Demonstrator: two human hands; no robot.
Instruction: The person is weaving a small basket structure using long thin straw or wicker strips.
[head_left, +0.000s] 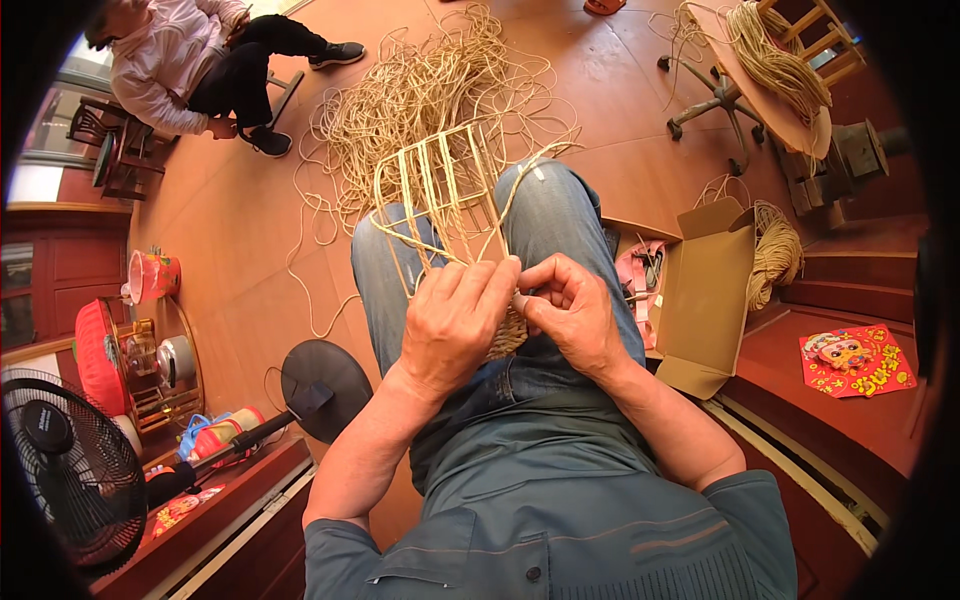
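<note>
A slatted rectangular frame (pixel 440 141), wound with pale cord (pixel 425 247), stands between my knees in blue jeans, its lower part woven (pixel 505 335). My left hand (pixel 450 320) is closed over the near part of the frame, fingers curled onto it and partly hiding the weave. Just right of it, my right hand (pixel 568 318) has thumb and index finger pinched at the weave, close against my left fingertips; what lies between them is too small to make out.
Loose cord (pixel 400 90) heaps on the floor ahead. A seated person (pixel 175 70) is top left. At left are a fan (pixel 55 450) and a round black base (pixel 325 385). An open cardboard box (pixel 705 290), cord coil (pixel 775 255) and wheeled chair (pixel 725 110) are at right.
</note>
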